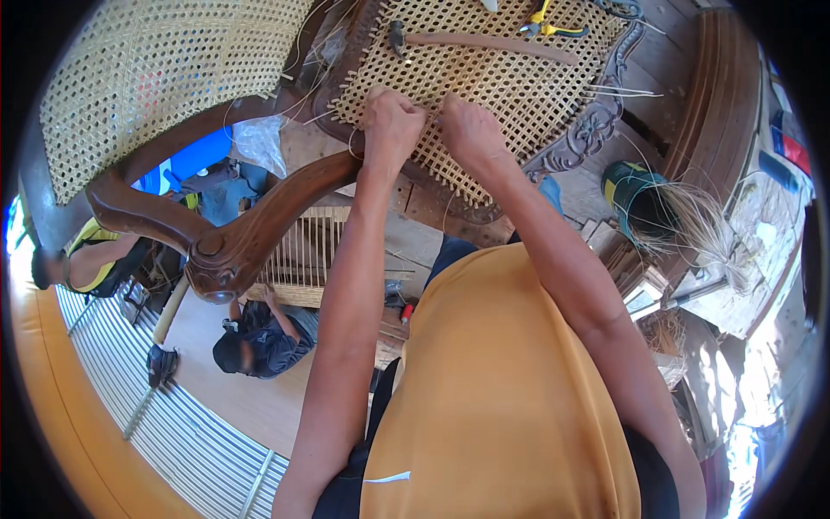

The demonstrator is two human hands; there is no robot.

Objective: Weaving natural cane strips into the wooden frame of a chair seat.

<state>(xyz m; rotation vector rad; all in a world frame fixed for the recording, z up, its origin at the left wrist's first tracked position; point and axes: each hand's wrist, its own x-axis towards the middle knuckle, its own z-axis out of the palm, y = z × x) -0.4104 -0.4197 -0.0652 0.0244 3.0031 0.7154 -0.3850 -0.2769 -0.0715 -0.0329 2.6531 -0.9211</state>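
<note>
Both my hands work close together on an open-weave cane panel (527, 95) set in a dark carved wooden frame (588, 134). My left hand (393, 125) is closed, fingertips pinched just above the weave. Beside it, with a small gap between, my right hand (471, 131) is also closed, its fingers curled down at the cane. Whatever the fingertips pinch is hidden or too thin to tell. Loose cane ends stick out along the panel's edges. A hammer (493, 43) lies across the cane beyond my hands, and yellow-and-black pliers (553, 29) rest farther back.
A curved wooden chair arm (285, 203) and another cane panel (173, 78) stand at left. To the right are a green can (638, 203), loose cane strands (705, 221) and a long curved wooden piece (713, 95). Two other people sit at lower left, one beside a slatted piece (307, 246).
</note>
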